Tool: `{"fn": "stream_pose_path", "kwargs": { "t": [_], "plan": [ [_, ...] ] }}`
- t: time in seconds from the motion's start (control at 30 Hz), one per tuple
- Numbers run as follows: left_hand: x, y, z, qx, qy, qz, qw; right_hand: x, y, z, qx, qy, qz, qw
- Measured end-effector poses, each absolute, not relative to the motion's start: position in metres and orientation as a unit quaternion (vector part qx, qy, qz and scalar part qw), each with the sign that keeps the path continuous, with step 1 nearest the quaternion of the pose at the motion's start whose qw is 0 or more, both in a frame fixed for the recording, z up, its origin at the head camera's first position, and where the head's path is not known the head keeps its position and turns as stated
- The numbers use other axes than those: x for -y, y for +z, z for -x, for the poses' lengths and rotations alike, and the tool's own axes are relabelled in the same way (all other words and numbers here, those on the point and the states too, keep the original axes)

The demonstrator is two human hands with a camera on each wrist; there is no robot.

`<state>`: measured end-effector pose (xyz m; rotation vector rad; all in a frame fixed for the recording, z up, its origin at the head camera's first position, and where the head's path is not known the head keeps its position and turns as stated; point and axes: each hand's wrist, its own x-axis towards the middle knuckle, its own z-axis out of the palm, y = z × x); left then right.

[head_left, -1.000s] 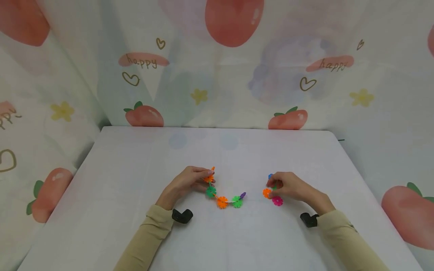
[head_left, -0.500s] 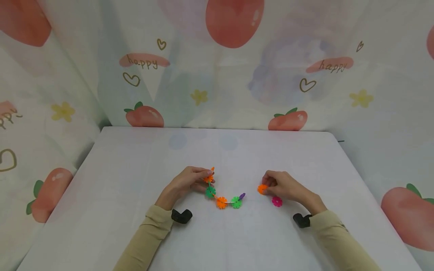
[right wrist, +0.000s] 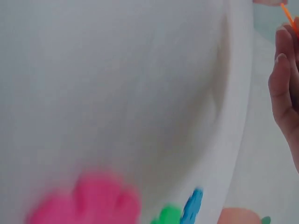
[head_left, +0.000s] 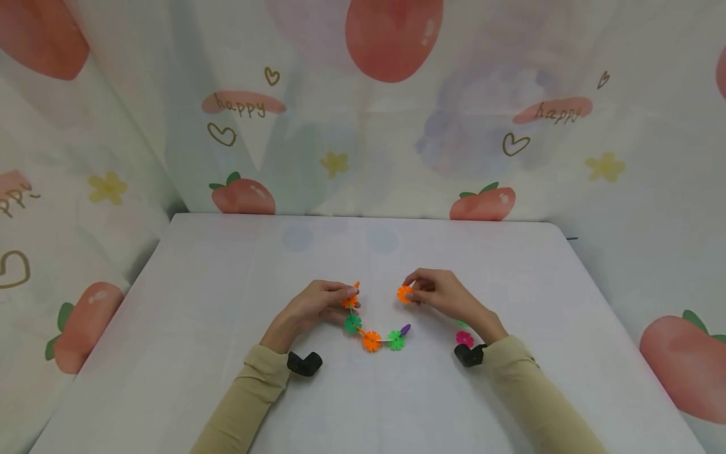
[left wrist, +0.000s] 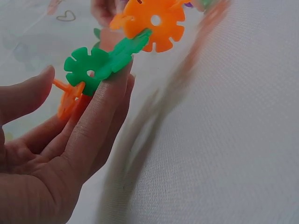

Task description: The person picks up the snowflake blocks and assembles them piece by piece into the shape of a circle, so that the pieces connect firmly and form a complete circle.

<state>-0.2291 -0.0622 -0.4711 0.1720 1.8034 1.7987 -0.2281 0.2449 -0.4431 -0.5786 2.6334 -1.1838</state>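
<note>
A curved chain of plastic snowflake discs (head_left: 371,339) lies on the white table (head_left: 227,277), running orange, green, orange, green, purple. My left hand (head_left: 347,295) pinches the chain's upper orange end disc (head_left: 350,300). In the left wrist view my thumb and fingers close round that orange end disc (left wrist: 67,99), with a green disc (left wrist: 91,70) and an orange disc (left wrist: 154,21) beyond. My right hand (head_left: 411,292) pinches a single orange disc (head_left: 404,294), raised above the chain's purple end (head_left: 405,329) and apart from it.
A loose pink disc (head_left: 464,338) and a green one (head_left: 462,324) lie beside my right wrist. In the right wrist view they appear blurred, pink (right wrist: 88,200), green (right wrist: 168,215), with a blue disc (right wrist: 192,205). Printed cloth walls (head_left: 363,126) stand on three sides.
My right hand picked an orange disc out of the loose pile and carried it left and up, toward the chain. The left hand and the chain stayed put.
</note>
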Motion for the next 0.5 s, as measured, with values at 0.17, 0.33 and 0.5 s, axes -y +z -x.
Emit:
{"fn": "stream_pose_path", "kwargs": {
  "t": [0.17, 0.33, 0.5],
  "plan": [
    [0.063, -0.47, 0.229, -0.677, 0.672, -0.067, 0.291, -0.223, -0.441, 0.237, -0.88, -0.421, 0.198, 0.097],
    [0.062, -0.468, 0.229, -0.678, 0.671, -0.057, 0.294, -0.207, -0.438, 0.243, -0.874, -0.43, 0.208, 0.094],
    [0.06, -0.467, 0.228, -0.674, 0.676, -0.052, 0.295, -0.194, -0.437, 0.248, -0.868, -0.437, 0.222, 0.086]
  ]
}}
